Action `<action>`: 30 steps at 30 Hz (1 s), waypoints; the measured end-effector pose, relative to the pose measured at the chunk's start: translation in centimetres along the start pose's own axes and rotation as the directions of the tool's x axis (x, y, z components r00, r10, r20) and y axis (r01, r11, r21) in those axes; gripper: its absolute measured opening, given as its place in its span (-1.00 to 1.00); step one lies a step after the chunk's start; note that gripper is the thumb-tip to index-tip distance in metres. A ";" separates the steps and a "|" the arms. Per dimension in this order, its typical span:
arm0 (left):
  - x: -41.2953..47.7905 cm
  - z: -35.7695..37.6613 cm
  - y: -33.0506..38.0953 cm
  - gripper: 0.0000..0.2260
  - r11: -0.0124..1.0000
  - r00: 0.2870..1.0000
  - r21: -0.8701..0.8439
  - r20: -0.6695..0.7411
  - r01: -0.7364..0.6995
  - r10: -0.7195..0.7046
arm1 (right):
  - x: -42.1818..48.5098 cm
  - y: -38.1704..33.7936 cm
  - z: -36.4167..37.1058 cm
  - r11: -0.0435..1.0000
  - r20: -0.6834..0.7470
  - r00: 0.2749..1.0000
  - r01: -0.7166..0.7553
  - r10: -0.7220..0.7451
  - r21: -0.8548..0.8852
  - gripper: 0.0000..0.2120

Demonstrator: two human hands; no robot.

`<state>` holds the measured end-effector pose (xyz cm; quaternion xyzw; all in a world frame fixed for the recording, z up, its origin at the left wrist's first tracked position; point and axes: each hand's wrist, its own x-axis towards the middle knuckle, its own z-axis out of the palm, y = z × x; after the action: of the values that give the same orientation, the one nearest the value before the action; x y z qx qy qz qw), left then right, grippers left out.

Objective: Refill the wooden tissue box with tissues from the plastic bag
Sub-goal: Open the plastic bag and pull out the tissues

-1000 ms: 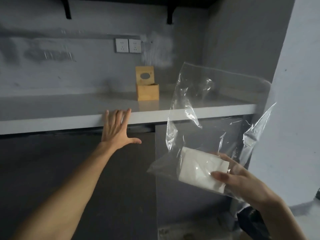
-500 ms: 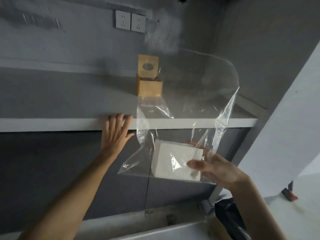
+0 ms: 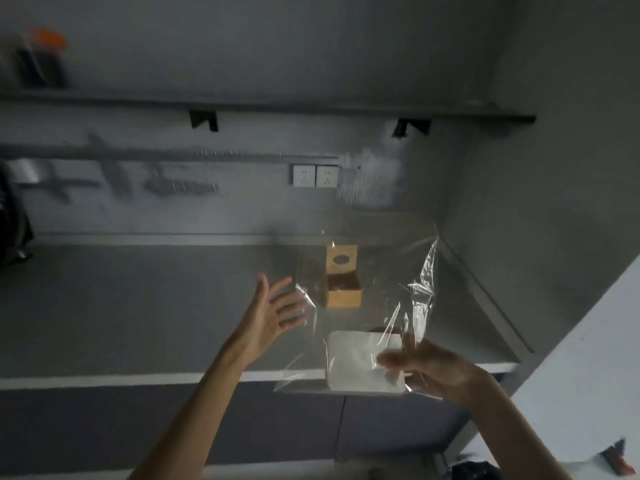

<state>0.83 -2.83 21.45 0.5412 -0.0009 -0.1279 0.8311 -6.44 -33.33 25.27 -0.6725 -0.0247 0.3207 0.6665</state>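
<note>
Two hands are working in the single head view: the right hand (image 3: 429, 367) is gripping the clear plastic bag (image 3: 367, 306) at its lower right, fingers (image 3: 393, 360) pinching through the film against the white stack of tissues (image 3: 360, 363) lying at the bag's bottom, while the left hand (image 3: 273, 311) is hovering beside the bag's left edge with its fingers spread wide and holding nothing. The wooden tissue box (image 3: 343, 289) is sitting farther back on the grey counter (image 3: 138, 306), seen through the film, its lid tipped up so the dark interior is showing. Judging by this, the step in hand is getting the bag's mouth open. The loose upper film is probably flimsy and clingy, so the free hand should be catching one top layer and peeling it away, with the other hand steadying the stack from below. Motion blur is softening both hands, so exact contact with the film is hard to tell.
</note>
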 end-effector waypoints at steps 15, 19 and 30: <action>3.1 13.1 25.0 -0.57 0.779 0.835 0.350 0.013 -0.520 0.551 | -1.0 -11.7 -3.2 0.932 -0.030 0.993 0.100 -0.117 -0.347 -0.69; 5.8 14.1 27.6 -0.54 0.648 0.778 0.500 0.090 -0.575 0.621 | 1.5 -13.3 -7.0 0.920 0.027 0.991 0.133 -0.132 -0.369 -0.45; 12.4 17.3 31.0 -0.70 0.459 0.674 0.727 0.007 -0.510 0.738 | 6.6 -25.6 -14.6 0.536 -0.186 0.503 0.799 -0.844 -0.273 -0.16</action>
<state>16.98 -9.23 54.80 0.7763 -0.1182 0.2868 0.5488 15.64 -40.30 44.63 -0.6673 -0.2661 -0.1424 0.6809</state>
